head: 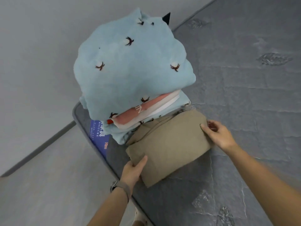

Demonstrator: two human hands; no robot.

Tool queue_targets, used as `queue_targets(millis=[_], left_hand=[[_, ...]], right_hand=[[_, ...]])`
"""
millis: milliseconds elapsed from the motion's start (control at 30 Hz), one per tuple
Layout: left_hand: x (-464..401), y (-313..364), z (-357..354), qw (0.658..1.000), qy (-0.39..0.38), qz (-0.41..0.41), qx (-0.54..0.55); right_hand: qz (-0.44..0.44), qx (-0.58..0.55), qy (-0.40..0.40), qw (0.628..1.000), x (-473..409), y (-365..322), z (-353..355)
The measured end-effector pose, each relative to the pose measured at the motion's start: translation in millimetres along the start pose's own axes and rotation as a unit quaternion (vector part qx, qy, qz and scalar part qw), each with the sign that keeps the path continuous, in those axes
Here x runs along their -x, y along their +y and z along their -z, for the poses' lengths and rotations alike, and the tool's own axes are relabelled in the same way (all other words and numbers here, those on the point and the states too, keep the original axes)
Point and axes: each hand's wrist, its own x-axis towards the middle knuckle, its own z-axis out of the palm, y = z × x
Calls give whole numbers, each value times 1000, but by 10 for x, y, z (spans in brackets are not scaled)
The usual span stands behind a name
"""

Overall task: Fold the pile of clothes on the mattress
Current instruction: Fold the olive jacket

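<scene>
The tan garment [171, 144] is already down to a compact, thick rectangle, lying on the grey mattress [244, 95] close to its near-left edge. Its long axis runs on a diagonal, from the corner nearest the person's left side up toward the far right, and its far edge butts against the stack behind it. The fold looks to me like its last one, so the step in hand seems to be squaring and settling the bundle.

The left hand [132, 170] holds the near-left corner, thumb on top of the cloth and the other fingers tucked beneath it out of sight. The right hand [219, 135] is at the far right edge, fingers curled and pinching the layered hem together. A watch sits on the left wrist.

Next, I would guess, the bundle wants lifting by both ends at once and setting on or beside the stack. That calls for keeping the layers clamped so nothing slides open.

Just behind stands the stack: a light blue fleece blanket [130, 62] with small dark embroidered sprigs bulges over the top, and pink and white folded cloth [146, 110] shows sandwiched in its lower layers. A dark pointed scrap pokes out at the top. A blue label [98, 137] marks the mattress edge, with pale floor to the left.
</scene>
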Motion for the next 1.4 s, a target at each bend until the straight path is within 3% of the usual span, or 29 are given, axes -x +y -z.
queue_targets(millis=[133, 233, 300, 433, 600, 667, 800, 867, 967, 1033, 1100, 1267, 1333, 1400], left_hand=[[-277, -167, -89, 966, 114, -72, -223], [-141, -129, -234, 906, 209, -222, -293], [-105, -192, -305, 891, 199, -309, -267], [-93, -270, -389, 949, 39, -244, -196], [-168, -257, -365, 976, 92, -108, -163], [-90, -288, -308, 972, 73, -125, -184], [126, -342, -145, 976, -38, -144, -155], [166, -332, -110, 977, -31, -162, -137], [130, -270, -172, 954, 87, -247, -144], [71, -230, -261, 945, 155, -252, -137], [-47, -220, -347, 949, 205, -201, -130], [-295, -212, -398, 958, 246, -72, -132], [-269, -118, -378, 926, 309, -153, -153], [-184, -103, -388, 823, 331, -362, -286]], right_hand=[[-34, 26, -92, 995, -4, 97, -159], [108, 115, -8, 987, 63, 158, -172], [187, 108, 12, 976, 160, 138, -167], [147, 63, -102, 982, 226, 83, -115], [73, 149, -173, 971, 61, 104, -63], [71, 170, -205, 961, 30, 55, -5], [35, 188, -305, 933, 18, -48, 178], [44, 193, -315, 928, 11, -40, 230], [88, 169, -250, 949, -6, 22, 184], [105, 119, -188, 969, -22, 65, 68], [98, 86, -120, 984, -65, 104, -91], [38, 232, 5, 972, -196, 123, -486], [53, 228, 88, 968, -190, 111, -531], [153, 267, 188, 933, -109, 99, -561]])
